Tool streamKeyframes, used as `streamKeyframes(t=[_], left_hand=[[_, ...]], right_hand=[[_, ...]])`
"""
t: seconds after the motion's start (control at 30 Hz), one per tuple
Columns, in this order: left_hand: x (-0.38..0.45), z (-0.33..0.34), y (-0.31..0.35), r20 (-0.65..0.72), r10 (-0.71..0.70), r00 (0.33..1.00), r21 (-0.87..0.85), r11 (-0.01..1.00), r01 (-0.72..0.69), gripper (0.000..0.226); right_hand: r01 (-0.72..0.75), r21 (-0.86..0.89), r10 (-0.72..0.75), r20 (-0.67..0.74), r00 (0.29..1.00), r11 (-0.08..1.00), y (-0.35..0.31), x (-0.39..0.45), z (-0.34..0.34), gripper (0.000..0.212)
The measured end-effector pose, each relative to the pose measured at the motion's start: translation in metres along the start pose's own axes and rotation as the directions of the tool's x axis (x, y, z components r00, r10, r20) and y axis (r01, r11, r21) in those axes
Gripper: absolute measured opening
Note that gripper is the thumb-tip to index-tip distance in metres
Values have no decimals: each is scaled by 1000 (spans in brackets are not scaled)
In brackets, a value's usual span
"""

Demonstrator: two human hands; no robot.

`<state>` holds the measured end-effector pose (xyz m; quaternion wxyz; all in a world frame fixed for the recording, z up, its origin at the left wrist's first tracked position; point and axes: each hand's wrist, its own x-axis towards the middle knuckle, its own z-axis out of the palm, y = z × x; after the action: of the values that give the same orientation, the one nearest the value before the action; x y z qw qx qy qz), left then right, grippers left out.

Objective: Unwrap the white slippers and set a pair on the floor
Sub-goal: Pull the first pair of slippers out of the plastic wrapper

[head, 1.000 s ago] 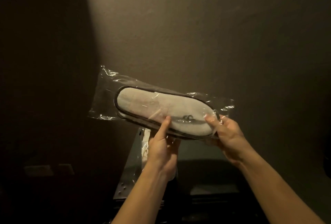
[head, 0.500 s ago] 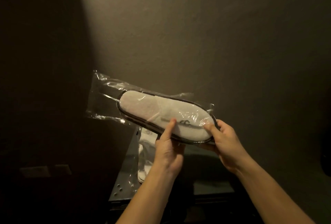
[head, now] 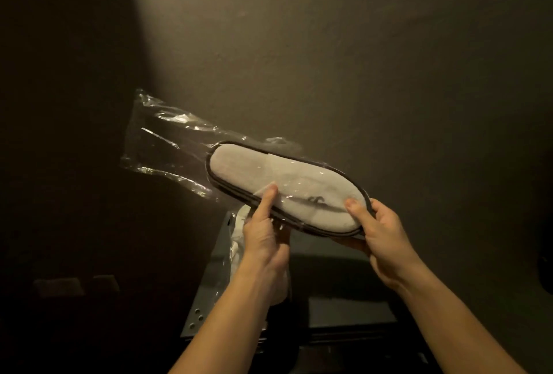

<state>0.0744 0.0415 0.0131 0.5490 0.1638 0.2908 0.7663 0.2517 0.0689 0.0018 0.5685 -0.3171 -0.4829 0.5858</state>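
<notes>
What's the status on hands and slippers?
Left hand pinches wrapper at slippers' edge; right hand grips the toe end. Slippers still bagged, held in the air. Nothing in the way.

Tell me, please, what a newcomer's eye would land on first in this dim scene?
First, the white slippers in their clear plastic wrapper, held up at centre against the lit wall. The left hand pinches the near edge; the right hand grips the toe end.

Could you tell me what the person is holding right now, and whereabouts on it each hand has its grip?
The wrapped slippers: the right hand grips the toe end, and the left hand pinches the lower edge mid-length.
</notes>
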Motion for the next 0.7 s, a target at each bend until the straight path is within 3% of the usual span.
streamKeyframes(t=[0.1, 0.2, 0.3, 0.37, 0.47, 0.57, 0.7], left_hand=[[8, -7, 21, -69, 51, 996, 70, 997, -46, 22], [16, -11, 34, -85, 108, 991, 166, 982, -93, 36], [22, -16, 46, -74, 132, 988, 209, 971, -114, 27], [25, -18, 55, -84, 141, 986, 207, 971, -122, 24], [30, -25, 63, -103, 150, 983, 177, 976, -130, 43], [33, -34, 71, -125, 186, 975, 178, 971, -162, 45], [27, -44, 80, -69, 211, 975, 410, 897, -165, 55]], right_hand=[[2, 6, -2, -22, 1000, 1000, -2, 1, -11, 24], [5, -2, -5, -45, 999, 1000, -1, 3, -14, 25], [8, -15, -9, -69, 998, 1000, -1, 2, -19, 24], [7, -25, -9, -87, 996, 1000, -5, 4, -23, 23], [6, -39, -12, -148, 989, 999, -19, 12, -28, 19], [20, -22, -25, -237, 971, 1000, -38, 21, -33, 9], [67, 38, -52, -318, 947, 997, -73, 38, -45, 16]])
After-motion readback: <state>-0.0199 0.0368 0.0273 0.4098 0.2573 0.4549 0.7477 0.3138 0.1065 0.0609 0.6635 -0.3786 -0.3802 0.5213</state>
